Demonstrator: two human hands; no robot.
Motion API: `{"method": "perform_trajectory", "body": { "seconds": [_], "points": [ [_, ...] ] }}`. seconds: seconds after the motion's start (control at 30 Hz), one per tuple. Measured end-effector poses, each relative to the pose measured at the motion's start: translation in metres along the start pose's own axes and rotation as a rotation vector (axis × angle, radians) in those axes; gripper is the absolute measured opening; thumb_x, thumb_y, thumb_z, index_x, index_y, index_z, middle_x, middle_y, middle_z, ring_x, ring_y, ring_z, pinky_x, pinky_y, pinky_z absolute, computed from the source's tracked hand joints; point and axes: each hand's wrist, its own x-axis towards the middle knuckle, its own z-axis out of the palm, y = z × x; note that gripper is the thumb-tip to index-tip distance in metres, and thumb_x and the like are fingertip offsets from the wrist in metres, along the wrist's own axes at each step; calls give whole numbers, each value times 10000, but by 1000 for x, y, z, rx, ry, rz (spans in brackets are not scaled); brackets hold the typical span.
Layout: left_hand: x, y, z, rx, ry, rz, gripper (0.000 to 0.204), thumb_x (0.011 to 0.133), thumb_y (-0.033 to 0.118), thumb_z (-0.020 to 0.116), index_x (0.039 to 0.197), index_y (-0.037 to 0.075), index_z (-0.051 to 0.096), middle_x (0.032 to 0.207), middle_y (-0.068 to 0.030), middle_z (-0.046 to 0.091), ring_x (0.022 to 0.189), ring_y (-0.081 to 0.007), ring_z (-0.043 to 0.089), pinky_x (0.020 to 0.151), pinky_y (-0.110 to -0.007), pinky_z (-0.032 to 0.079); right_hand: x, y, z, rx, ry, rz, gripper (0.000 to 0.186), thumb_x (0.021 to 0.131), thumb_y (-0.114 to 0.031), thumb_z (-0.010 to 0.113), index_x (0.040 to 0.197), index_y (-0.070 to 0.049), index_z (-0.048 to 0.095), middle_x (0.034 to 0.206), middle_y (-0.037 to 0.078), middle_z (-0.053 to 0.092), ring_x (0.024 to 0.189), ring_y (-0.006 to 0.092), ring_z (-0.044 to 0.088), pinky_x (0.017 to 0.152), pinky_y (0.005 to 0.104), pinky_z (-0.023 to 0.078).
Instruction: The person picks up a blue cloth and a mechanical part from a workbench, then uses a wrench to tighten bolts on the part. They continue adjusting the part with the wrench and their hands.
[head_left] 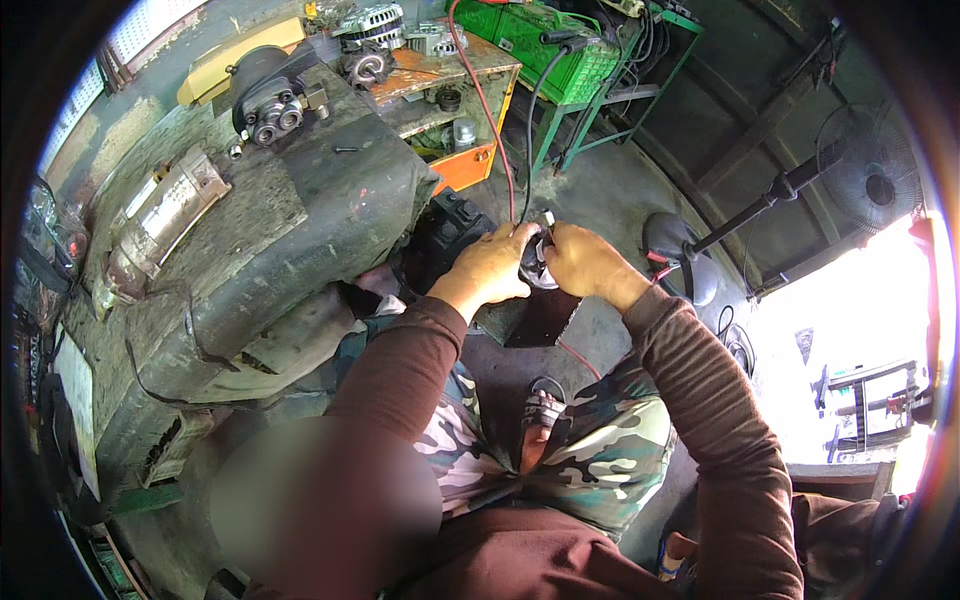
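Note:
Both hands meet in front of me over a round dark part with a shiny metal face (538, 266). My left hand (488, 268) closes on its left side, with the fingers curled at the rim. From the other side my right hand (592, 264) grips it, thumb and fingers pressed together near the top. A short pale tip (548, 217) sticks up between the hands; what it belongs to is hidden. Directly below is a dark box-shaped piece (530, 322), partly covered by the hands. Just left of my left hand sits a black blocky part (452, 228).
A workbench (330, 190) on the left carries a silver cylindrical motor housing (165, 222) and a dark motor (268, 100). Farther back, alternators (372, 28) lie on an orange cabinet (465, 170). A green crate (560, 55), hanging cables and a standing fan (870, 170) are around.

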Motion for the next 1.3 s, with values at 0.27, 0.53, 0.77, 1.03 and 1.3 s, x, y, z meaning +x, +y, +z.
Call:
{"method": "perform_trajectory", "body": {
  "seconds": [0.27,0.53,0.77,1.03,1.3],
  "points": [
    [1,-2,3,-1,30,11,991,749,241,909,1568,113,367,1501,-199,507,1365,-424,551,1137,-485,491,-11,1,17,113,109,37,316,965,-185,599,1097,100,631,975,333,704,998,497,698,872,525,538],
    [0,-1,2,10,24,21,1000,760,246,904,1586,126,354,1510,-201,500,1375,-420,544,1143,-486,486,1,8,2,164,-10,72,382,937,-199,571,1145,116,627,1056,360,704,1069,504,694,945,519,548],
    [-1,-1,1,14,28,18,1022,761,263,909,1589,71,341,1535,-203,478,1407,-408,514,1167,-472,463,-18,2,2,-226,-1,-120,398,965,-231,581,1243,54,592,1047,313,732,1023,453,727,900,544,569],
    [-1,-2,8,38,40,10,1011,797,314,873,1617,103,322,1565,-222,458,1420,-423,500,1169,-497,458,-20,-5,6,-340,125,-82,333,1001,-289,574,1176,-6,596,951,226,763,880,398,768,763,499,613],
    [21,-25,51,67,301,339,634,880,294,755,1439,49,585,1549,-274,485,1441,-459,450,1227,-512,361,-24,8,34,-172,586,-356,381,976,-383,664,1144,-49,592,1013,144,671,909,353,691,809,471,539]
  ]
}}
